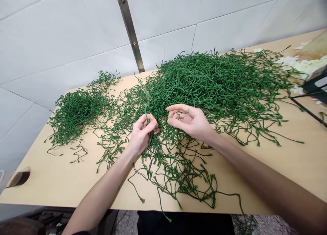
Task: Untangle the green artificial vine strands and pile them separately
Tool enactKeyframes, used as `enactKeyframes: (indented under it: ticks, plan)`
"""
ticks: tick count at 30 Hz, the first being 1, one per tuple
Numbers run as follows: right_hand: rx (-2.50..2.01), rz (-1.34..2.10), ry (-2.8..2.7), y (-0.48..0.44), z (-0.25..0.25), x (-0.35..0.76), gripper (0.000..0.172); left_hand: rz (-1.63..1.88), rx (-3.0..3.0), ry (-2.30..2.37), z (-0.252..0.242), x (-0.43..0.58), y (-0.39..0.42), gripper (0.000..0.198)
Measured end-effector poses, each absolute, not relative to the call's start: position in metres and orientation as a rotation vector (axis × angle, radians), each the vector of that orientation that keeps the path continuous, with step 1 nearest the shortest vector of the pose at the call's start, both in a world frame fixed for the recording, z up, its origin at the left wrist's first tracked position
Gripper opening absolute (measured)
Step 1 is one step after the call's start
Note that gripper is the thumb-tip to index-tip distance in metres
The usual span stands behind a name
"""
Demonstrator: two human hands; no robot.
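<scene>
My left hand [142, 134] is closed, thumb against fingers, around a thin green stem [146, 107] that rises above the fist. Loose stems [159, 160] hang or lie just below it. To its right, my right hand [191, 122] is half curled with a gap between thumb and forefinger, and I see nothing held there. Both hands are in front of a large heap of thin green stems [217, 81], crinkled and tipped with small tufts. A smaller heap of the same stems [76, 109] lies to the left. The right hand's inner fingers are partly hidden.
Strands spread across the wooden tabletop [87, 184], some hanging over its front edge. White petals [311, 64] and a black-framed object [315, 85] sit at the far right. A metal bracket [131, 34] is fixed to the tiled wall behind. A dark round opening [21, 178] shows at the left.
</scene>
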State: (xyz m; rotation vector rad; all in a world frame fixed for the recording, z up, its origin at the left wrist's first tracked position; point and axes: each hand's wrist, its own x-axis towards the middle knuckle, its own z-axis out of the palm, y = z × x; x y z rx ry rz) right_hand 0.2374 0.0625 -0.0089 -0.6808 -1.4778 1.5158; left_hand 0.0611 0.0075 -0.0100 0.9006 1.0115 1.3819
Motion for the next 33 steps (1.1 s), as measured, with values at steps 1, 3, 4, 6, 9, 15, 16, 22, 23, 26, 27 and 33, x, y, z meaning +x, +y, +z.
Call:
enactKeyframes:
  ticks: [1, 3, 4, 6, 9, 15, 16, 22, 23, 26, 27, 33]
  plan:
    - [-0.683, 1.518, -1.507, 0.062, -0.009, 0.237, 0.04, 1.378, 0.95, 1.045, -0.012, 0.061, 0.007, 0.028]
    - [-0.703, 1.503, -1.576, 0.06, -0.009, 0.237, 0.042, 1.364, 1.034, 1.103, -0.015, 0.061, 0.006, 0.026]
    - [-0.711, 1.479, -1.618, 0.06, -0.01, 0.237, 0.047, 1.354, 1.064, 1.124, -0.017, 0.061, 0.005, 0.026]
    - [-0.706, 1.373, -1.708, 0.059, -0.011, 0.237, 0.05, 1.341, 1.105, 1.148, -0.019, 0.06, 0.005, 0.027]
    - [-0.669, 1.176, -1.835, 0.058, -0.014, 0.237, 0.048, 1.348, 1.142, 1.125, -0.02, 0.06, 0.003, 0.032]
    - [-0.603, 1.154, -1.991, 0.051, -0.021, 0.233, 0.044, 1.309, 1.199, 0.982, -0.019, 0.06, 0.001, 0.057]
    - [-0.589, 1.16, -1.998, 0.051, -0.022, 0.232, 0.044, 1.303, 1.209, 1.024, -0.019, 0.061, 0.001, 0.059]
    - [-0.525, 1.211, -1.988, 0.052, -0.02, 0.233, 0.048, 1.256, 1.259, 1.277, -0.013, 0.065, 0.001, 0.024]
    - [-0.538, 1.21, -1.965, 0.053, -0.019, 0.233, 0.048, 1.243, 1.255, 1.284, -0.012, 0.065, 0.001, 0.023]
    - [-0.598, 1.169, -1.914, 0.055, -0.017, 0.234, 0.045, 1.232, 1.24, 1.272, -0.014, 0.063, 0.0, 0.027]
    - [-0.602, 1.144, -1.915, 0.055, -0.017, 0.234, 0.045, 1.237, 1.235, 1.253, -0.015, 0.063, 0.0, 0.028]
    - [-0.602, 1.053, -2.04, 0.052, -0.022, 0.233, 0.048, 1.318, 1.201, 1.098, -0.021, 0.062, 0.001, 0.034]
